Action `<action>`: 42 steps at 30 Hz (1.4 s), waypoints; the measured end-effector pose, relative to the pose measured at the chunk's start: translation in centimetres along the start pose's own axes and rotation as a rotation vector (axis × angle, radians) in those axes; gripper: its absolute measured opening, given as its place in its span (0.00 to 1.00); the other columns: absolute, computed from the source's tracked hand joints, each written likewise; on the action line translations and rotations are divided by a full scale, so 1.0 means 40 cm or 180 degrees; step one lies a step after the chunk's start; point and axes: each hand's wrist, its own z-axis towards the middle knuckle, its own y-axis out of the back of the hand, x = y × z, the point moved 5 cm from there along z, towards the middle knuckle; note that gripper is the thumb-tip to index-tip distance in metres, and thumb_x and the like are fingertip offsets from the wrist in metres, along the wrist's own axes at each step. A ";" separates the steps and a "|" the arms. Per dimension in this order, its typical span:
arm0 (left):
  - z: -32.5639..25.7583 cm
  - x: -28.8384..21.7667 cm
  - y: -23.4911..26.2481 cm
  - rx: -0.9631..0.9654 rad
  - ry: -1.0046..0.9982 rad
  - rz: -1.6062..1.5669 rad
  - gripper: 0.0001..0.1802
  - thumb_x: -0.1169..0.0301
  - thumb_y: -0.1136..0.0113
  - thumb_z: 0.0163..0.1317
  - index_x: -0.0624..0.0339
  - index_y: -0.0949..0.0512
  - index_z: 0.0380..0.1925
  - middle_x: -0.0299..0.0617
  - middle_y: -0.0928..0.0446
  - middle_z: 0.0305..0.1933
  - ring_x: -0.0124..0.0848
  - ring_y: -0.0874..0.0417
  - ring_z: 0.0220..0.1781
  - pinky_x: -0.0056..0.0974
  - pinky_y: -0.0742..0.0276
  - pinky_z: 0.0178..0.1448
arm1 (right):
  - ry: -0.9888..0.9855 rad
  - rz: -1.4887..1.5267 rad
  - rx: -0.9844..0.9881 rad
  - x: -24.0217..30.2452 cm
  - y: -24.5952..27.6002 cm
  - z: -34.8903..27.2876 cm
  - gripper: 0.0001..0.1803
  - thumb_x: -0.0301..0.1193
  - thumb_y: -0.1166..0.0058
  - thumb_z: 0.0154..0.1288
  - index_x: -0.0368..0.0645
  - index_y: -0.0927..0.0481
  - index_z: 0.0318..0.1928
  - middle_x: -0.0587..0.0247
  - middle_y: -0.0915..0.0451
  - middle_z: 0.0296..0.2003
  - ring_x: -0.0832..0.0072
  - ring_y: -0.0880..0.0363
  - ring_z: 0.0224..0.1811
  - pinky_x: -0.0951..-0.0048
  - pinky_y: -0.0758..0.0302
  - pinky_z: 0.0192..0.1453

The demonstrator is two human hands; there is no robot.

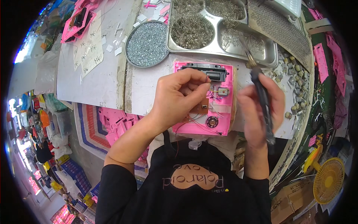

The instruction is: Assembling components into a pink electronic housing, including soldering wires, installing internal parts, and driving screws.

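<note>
A pink plastic housing (pixel 223 72) lies open on the white bench, showing a small brown circuit board (pixel 202 108), a round speaker (pixel 212 121), thin red wires and a black block at its top. My left hand (pixel 178 98) rests over the housing's left half, thumb and forefinger pinched on a thin red wire by the black block. My right hand (pixel 257 108) hovers at the housing's right edge, gripping a black-handled screwdriver (pixel 263 100) that points up and away; it looks blurred.
A round metal dish of small screws (pixel 147 44) and a divided steel tray of springs and metal bits (pixel 223 30) stand behind the housing. Small grey parts (pixel 296 89) lie at right, pink shells (pixel 115 125) below left. A yellow fan (pixel 328 179) stands at lower right.
</note>
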 end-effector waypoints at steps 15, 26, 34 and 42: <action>0.015 -0.012 0.027 0.0466 0.0046 0.0457 0.09 0.71 0.38 0.72 0.69 0.17 0.39 0.38 0.18 0.24 0.19 0.19 0.23 0.29 0.19 0.24 | -0.0179 0.0301 0.0577 -0.031 -0.126 0.079 0.32 0.13 0.42 0.63 0.38 0.31 0.68 0.57 0.21 0.49 0.75 0.17 0.48 0.73 0.17 0.55; 0.015 0.010 0.037 0.0453 0.0226 0.0104 0.09 0.71 0.37 0.72 0.68 0.17 0.38 0.35 0.20 0.22 0.19 0.20 0.20 0.28 0.26 0.18 | 0.0208 -0.0123 0.0426 -0.032 -0.138 0.059 0.33 0.12 0.40 0.60 0.40 0.27 0.66 0.60 0.22 0.44 0.77 0.19 0.42 0.77 0.19 0.47; 0.012 -0.039 0.036 0.0030 -0.1089 0.1546 0.04 0.76 0.32 0.58 0.66 0.17 0.31 0.40 0.25 0.38 0.26 0.24 0.33 0.31 0.26 0.34 | 0.1295 -0.1077 0.0291 0.016 -0.106 0.041 0.31 0.15 0.31 0.53 0.36 0.22 0.60 0.58 0.21 0.38 0.71 0.22 0.37 0.72 0.24 0.41; 0.012 -0.027 0.025 -0.0057 -0.1281 0.2075 0.05 0.76 0.33 0.53 0.65 0.19 0.27 0.43 0.27 0.36 0.36 0.22 0.36 0.38 0.24 0.39 | 0.0764 -0.0596 0.0220 0.042 0.046 -0.024 0.19 0.25 0.31 0.62 0.36 0.22 0.52 0.61 0.25 0.28 0.73 0.31 0.29 0.74 0.35 0.33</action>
